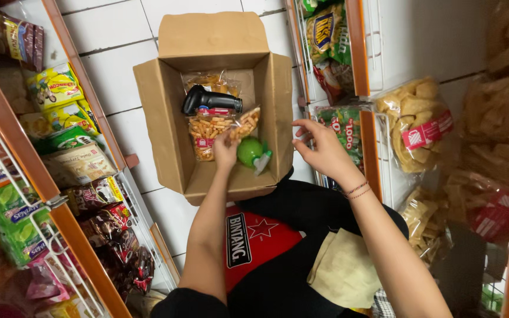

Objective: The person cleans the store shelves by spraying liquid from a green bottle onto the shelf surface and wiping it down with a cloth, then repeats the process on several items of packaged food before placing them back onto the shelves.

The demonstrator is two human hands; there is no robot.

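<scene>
1. Head view: the left hand (pixel 226 151) is inside the cardboard box (pixel 166 112), fingers pinched on a clear snack packet (pixel 244 123) near the box's right wall.
2. The right hand (pixel 320 144) hovers released just outside that wall.
3. I'd lift the packet straight up, clear of the black scanner (pixel 210 100) and green bottle (pixel 250 151).

Bare forearms, thin red string bracelets (pixel 357 189) on the right wrist, black clothing with a red star-marked panel (pixel 254 244).
</scene>
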